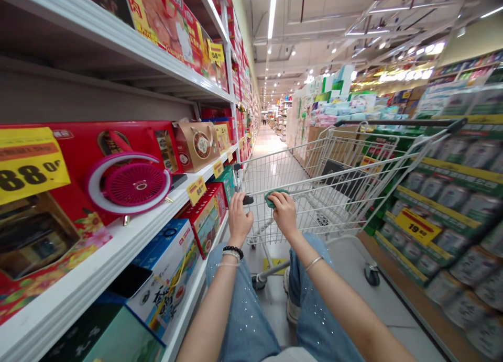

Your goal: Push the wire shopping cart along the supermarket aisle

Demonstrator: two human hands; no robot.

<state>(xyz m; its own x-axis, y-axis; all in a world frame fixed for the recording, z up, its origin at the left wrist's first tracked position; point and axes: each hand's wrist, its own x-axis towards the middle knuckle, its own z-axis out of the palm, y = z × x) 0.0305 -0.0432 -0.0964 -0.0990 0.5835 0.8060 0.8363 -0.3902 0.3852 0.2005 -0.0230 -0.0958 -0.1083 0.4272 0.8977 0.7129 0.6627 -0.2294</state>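
Grips a green cloth (pixel 269 199) in the right hand (pixel 285 212), against the upper wire side of a shopping cart (pixel 353 172), near the end away from its black handle (pixel 401 123). Reaches with the left hand (pixel 239 218) to the black corner bumper (pixel 248 200), too unclear to tell whether clasping or merely touching. Sits or crouches between a white shelf (pixel 149 220), bearing a pink fan (pixel 137 185), and stacked cans (pixel 450 199).

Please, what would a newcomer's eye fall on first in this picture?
Probably the round magenta fan with a pale C-shaped ring, standing on the white metal shelf at left. Next, the white wire shopping cart across the middle and right; the right hand holds a small green cloth at its near side.
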